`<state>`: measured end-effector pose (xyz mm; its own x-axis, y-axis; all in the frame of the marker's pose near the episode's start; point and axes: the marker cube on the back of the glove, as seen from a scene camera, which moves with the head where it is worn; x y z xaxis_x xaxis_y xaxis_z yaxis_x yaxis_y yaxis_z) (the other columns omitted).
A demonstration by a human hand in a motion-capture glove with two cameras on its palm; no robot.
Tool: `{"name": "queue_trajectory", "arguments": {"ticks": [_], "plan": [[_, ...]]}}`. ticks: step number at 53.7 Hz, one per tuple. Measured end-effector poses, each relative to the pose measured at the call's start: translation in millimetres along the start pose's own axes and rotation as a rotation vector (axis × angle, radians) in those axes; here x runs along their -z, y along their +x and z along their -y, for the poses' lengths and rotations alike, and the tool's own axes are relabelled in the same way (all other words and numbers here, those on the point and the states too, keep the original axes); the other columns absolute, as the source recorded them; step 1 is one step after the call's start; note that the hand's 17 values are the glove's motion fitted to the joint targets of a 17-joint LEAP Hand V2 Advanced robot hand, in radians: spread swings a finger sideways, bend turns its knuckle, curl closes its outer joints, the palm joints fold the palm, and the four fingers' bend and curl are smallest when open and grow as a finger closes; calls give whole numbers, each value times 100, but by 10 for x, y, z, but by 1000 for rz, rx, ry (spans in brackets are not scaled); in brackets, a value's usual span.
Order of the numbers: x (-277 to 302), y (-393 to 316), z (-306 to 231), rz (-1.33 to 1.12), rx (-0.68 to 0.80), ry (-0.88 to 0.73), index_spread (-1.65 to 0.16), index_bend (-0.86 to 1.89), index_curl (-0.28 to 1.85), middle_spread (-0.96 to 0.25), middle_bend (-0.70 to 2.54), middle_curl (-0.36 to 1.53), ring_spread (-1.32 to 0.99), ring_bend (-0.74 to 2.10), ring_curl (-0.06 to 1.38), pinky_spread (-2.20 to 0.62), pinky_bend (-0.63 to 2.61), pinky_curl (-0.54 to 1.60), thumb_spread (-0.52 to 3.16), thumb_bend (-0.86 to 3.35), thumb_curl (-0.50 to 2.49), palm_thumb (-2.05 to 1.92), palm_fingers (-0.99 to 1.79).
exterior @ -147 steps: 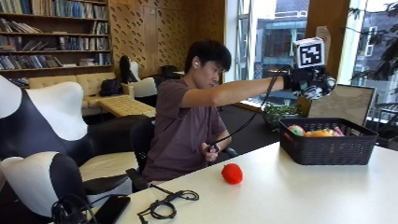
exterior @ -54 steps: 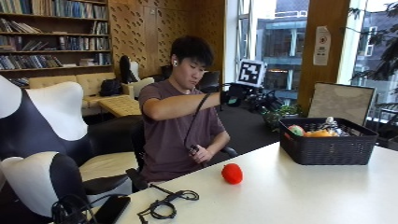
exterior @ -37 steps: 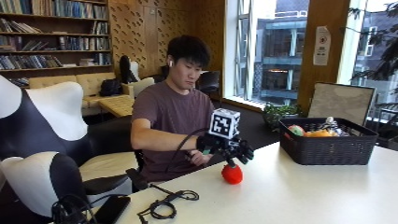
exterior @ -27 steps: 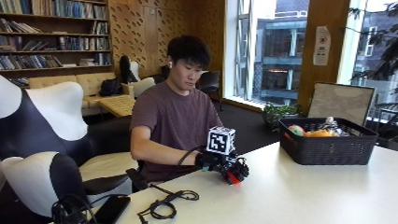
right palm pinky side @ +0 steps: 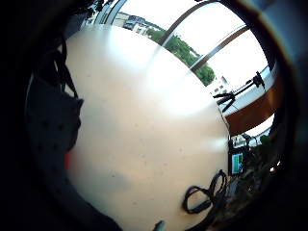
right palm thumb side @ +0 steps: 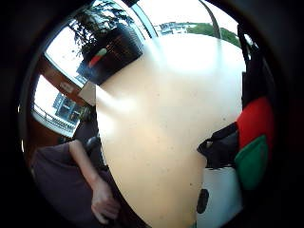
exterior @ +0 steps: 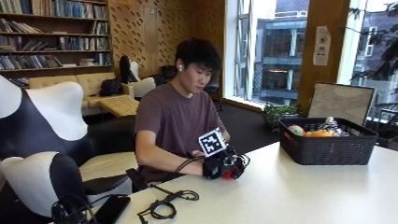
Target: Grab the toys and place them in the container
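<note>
A gloved right hand (exterior: 223,167) rests low on the white counter (exterior: 298,191), fingers curled round a red toy (exterior: 229,175) that is mostly hidden beneath it. Well apart from the hand, a dark basket (exterior: 326,147) holds several colourful toys, hard to identify. Bare counter lies between them.

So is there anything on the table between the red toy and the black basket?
Nothing visible. The gloved right hand is around the red toy, and the white table is bare from there to the black basket.
</note>
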<state>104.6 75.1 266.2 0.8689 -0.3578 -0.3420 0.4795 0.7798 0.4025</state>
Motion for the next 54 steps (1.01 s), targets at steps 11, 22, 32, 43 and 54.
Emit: {"name": "queue_trajectory", "arguments": {"ticks": [11, 22, 32, 43, 54], "plan": [[500, -456, 49, 0, 222, 205, -34, 57, 48, -28, 64, 55, -42, 79, 67, -34, 94, 40, 109, 26, 72, 68, 99], [1013, -607, 505, -46, 231, 303, -37, 67, 61, -32, 74, 66, -47, 85, 73, -35, 98, 44, 91, 24, 86, 68, 92], [1254, -560, 979, -60, 261, 328, -39, 72, 72, -34, 80, 74, -49, 90, 77, -36, 103, 47, 80, 24, 97, 66, 86], [1691, -514, 2059, 12, 144, 274, -40, 74, 83, -34, 83, 82, -50, 95, 80, -36, 108, 49, 70, 24, 109, 64, 81], [2030, -725, 2994, 104, 54, 239, -41, 74, 93, -35, 85, 88, -50, 99, 82, -36, 111, 50, 63, 24, 118, 62, 78]]}}
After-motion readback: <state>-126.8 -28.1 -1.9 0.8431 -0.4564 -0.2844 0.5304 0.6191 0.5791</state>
